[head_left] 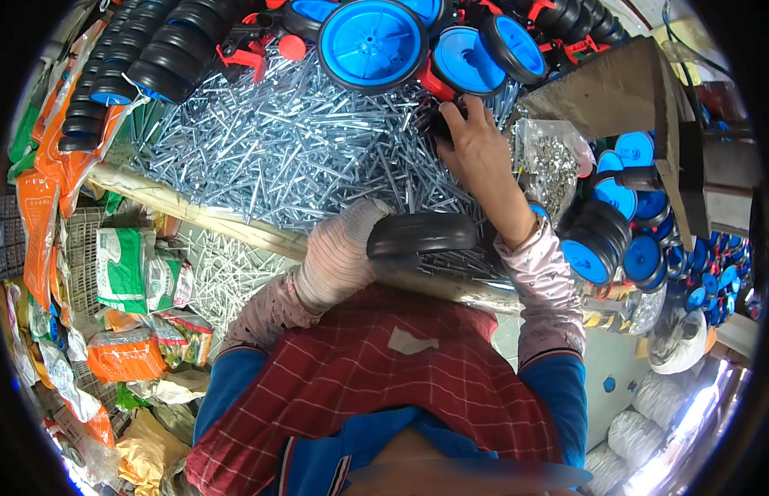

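Observation:
My left hand (343,252), in a striped knit glove, is closed on a small wheel with a black tyre (423,233), held edge-on above the front of the pile of metal pins (285,153). Farther off to the right, my bare right hand (479,145) is bent over a dark thing at the pile's far edge, just below the blue-hubbed wheels (467,62). The fingers are curled, and what lies under them is mostly hidden. Red plastic brackets (244,59) lie among the wheels at the back.
A wooden rail (211,215) borders the pins in front. Stacked wheels (165,54) stand back left, with more wheels (595,240) at right beside a clear bag of small metal parts (549,165). A brown board (599,95) rises back right. Coloured bags (124,269) lie at left.

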